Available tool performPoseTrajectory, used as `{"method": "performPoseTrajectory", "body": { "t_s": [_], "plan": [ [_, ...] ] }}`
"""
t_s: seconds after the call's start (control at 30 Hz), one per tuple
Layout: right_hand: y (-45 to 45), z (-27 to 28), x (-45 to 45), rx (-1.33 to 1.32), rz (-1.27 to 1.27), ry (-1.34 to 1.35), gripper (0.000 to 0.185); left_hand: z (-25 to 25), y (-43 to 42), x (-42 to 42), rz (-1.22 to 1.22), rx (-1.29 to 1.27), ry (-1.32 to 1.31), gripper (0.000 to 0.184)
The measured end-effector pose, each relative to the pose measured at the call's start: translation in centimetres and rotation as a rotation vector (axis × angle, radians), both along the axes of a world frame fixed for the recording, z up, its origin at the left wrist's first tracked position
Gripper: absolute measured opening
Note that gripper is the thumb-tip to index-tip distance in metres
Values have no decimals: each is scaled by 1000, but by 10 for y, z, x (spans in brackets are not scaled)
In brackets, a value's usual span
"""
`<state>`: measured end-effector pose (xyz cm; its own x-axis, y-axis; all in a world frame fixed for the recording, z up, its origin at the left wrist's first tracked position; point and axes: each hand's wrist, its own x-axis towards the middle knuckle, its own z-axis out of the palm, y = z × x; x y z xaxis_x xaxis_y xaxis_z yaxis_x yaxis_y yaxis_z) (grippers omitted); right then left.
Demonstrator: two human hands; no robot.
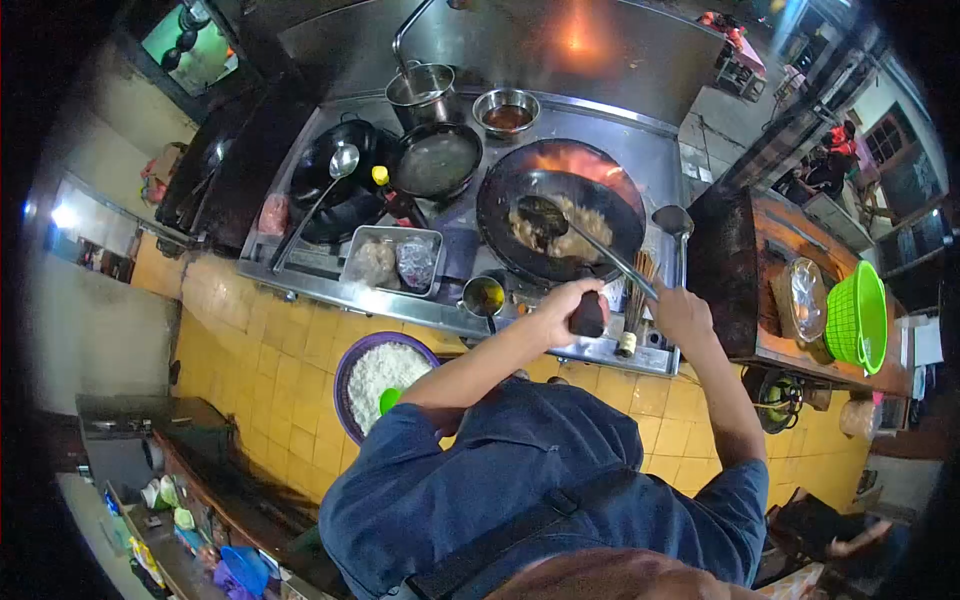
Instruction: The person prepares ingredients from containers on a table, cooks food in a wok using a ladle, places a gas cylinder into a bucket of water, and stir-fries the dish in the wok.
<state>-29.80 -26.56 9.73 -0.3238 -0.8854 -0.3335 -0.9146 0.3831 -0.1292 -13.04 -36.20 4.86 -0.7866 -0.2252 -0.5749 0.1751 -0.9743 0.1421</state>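
My left hand (568,314) is closed around the dark handle (590,316) of a large black wok (500,235). Long-handled and metal, a ladle (612,256) is gripped by my right hand (684,316); its dark bowl rests among browned pieces of food (578,232) in the wok. Orange flame (590,165) glows at the wok's far side. Just right of the wok handle, a bamboo whisk-like bundle of sticks (636,305) lies on the stove edge. A small pot of yellow liquid (483,296) stands left of my left hand.
A second wok (325,200) with a ladle (342,165), a flat pan (438,160), a tall pot (420,95) and a steel bowl (506,112) share the stove. Bagged items sit in a tray (350,285). A tub of rice (385,375) is at lower left; a green basket (858,318) at right.
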Motion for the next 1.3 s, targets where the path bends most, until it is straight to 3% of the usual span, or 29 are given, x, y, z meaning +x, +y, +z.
{"method": "performPoseTrajectory", "body": {
  "t_s": [0.1, 0.13, 0.17, 0.23, 0.3, 0.37, 0.47, 0.5, 0.57, 0.63, 0.67, 0.7, 0.73, 0.77, 0.8, 0.83, 0.87, 0.93, 1.07, 1.17, 1.2, 1.23, 1.27, 1.3],
  "plan": [
    [18, 13, 4, -6, 73, 7, 35, -31, -24, 7, -141, -36, -42, 19],
    [25, 11, 7, -62, 121, -10, 38, -51, -32, 10, -77, -78, 2, 19],
    [30, 7, 7, -60, 113, -16, 38, -80, -35, 17, -95, -329, -50, 19],
    [34, -6, 4, -119, 121, -53, 45, -88, -24, 24, -233, -467, -474, 19],
    [28, -19, 8, -61, 94, 47, 34, -67, 31, 26, -64, -293, -249, 14],
    [28, -25, 23, -96, -44, 28, 34, -16, 60, 38, -285, -292, -239, 14],
    [34, -28, 19, -132, 7, -78, 37, -10, 22, 26, -301, -444, -383, 11],
    [39, -27, 21, -133, 80, -78, 38, -24, -7, 26, -309, -379, -296, 14],
    [46, -31, 32, -164, 72, -62, 37, -112, -46, 16, -88, -442, -249, 18],
    [37, -53, 35, -133, -6, 103, 36, -68, -4, 27, -188, -578, -452, 17],
    [29, -60, 38, -149, -120, 47, 35, -57, 20, 32, -123, -437, -384, 17],
    [33, -66, 40, -145, -134, 39, 35, -58, 35, 40, -235, -472, -295, 18],
    [38, -70, 40, -250, -31, 79, 34, -44, 47, 48, -270, -443, -283, 17],
    [36, -56, 45, -361, 70, 125, 33, -31, 51, 51, -306, -423, -267, 16],
    [39, -37, 47, -265, -21, 16, 29, -48, 35, 47, -349, -377, -289, 16],
    [42, -25, 46, -255, -29, 10, 29, -18, 17, 45, -373, -536, -328, 17],
    [42, -17, 44, -253, 34, -42, 28, -31, -10, 38, -324, -433, -312, 20],
    [40, -22, 45, -236, 64, -50, 29, -84, -46, 27, -254, -485, -263, 22],
    [33, -86, 57, -435, 18, 245, 30, -74, 21, 41, -247, -603, -327, 19],
    [32, -73, 58, -420, -29, 95, 27, -36, 50, 61, -372, -485, -286, 16],
    [36, -32, 64, -336, 17, -2, 22, -53, 33, 55, -413, -475, -311, 17],
    [39, -23, 63, -329, 16, -5, 22, -34, 12, 52, -428, -587, -322, 21],
    [41, -18, 62, -268, 19, -27, 21, -37, -10, 42, -423, -728, -434, 25],
    [41, -17, 61, -210, 21, -49, 21, -70, -34, 34, -342, -678, -257, 23]
  ]
}}
